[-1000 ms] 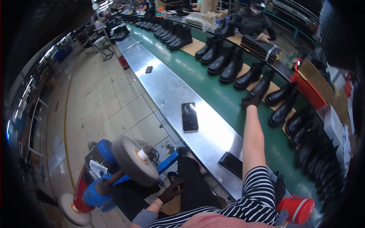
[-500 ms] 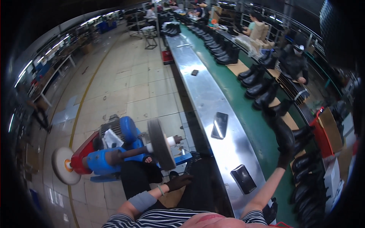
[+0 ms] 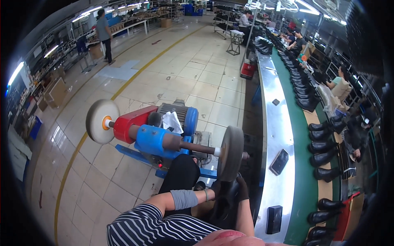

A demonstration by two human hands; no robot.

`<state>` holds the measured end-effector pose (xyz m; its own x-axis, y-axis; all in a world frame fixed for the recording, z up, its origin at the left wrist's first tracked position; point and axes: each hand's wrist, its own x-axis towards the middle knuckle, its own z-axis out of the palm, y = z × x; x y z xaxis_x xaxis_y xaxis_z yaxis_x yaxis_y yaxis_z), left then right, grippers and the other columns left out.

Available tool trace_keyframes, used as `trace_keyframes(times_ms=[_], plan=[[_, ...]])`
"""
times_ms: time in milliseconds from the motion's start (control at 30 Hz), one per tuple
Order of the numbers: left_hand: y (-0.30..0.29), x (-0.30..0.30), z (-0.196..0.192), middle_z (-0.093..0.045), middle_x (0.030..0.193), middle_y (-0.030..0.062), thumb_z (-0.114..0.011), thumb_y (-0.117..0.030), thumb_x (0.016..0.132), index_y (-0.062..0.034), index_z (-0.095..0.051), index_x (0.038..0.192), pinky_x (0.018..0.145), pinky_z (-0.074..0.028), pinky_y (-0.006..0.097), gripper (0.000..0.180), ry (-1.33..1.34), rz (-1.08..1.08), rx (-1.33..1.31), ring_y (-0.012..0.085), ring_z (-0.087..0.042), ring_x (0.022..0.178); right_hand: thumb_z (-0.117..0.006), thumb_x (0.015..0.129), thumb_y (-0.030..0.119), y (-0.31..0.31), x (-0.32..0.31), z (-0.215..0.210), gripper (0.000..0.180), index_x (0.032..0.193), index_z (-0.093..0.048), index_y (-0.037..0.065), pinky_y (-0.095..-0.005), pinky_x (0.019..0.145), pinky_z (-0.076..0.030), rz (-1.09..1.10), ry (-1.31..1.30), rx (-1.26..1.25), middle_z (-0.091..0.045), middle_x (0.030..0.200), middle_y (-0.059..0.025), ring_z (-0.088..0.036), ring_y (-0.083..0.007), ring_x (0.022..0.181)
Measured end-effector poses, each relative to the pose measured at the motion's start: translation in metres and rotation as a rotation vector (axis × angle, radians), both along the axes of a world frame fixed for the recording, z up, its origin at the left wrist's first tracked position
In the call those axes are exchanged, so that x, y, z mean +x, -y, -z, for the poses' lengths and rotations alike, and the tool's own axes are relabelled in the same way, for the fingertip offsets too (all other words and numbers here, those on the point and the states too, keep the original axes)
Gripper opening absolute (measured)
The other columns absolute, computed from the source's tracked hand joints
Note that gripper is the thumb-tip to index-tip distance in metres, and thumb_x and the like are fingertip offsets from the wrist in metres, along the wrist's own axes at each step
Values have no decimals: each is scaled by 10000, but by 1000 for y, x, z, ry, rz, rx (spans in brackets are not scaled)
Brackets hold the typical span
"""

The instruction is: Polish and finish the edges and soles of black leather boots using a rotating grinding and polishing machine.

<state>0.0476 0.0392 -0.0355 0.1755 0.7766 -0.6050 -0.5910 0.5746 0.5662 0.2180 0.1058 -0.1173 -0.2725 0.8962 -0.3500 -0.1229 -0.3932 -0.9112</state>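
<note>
Hands (image 3: 230, 194) both gripping dark leather boot (image 3: 223, 205), pressed just beneath grey round buffing wheel (image 3: 230, 152). Buffing step underway, likely; next calls for steady turning against wheel.

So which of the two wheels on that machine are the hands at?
The darker grey wheel on the shaft's right end; both hands hold a black boot just beneath it. The pale wheel at the left end stands alone.

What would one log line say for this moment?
hands: left hand and right hand hold black boot | at: buffing wheel
</note>
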Motion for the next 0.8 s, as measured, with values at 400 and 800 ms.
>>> trace_keyframes(times_ms=[400, 800], plan=[[-8, -19, 64, -575, 1216, 151, -517, -256, 931, -78, -497, 1271, 929, -447, 344, 385, -204, -272, 223, 280, -585, 1063, -499, 917, 469, -11, -58, -12, 619, 1374, -409, 61, -414, 1021, -390, -40, -600, -307, -502, 1325, -144, -495, -283, 1205], [15, -34, 113, -563, 1233, 138, -492, -246, 950, -66, -492, 1278, 949, -438, 350, 374, -657, 228, 248, 264, -555, 1111, -428, 846, 687, 2, -24, -78, 882, 1435, -300, 43, -402, 1064, -340, -137, -854, -415, -451, 1379, -153, -469, -264, 1244]])
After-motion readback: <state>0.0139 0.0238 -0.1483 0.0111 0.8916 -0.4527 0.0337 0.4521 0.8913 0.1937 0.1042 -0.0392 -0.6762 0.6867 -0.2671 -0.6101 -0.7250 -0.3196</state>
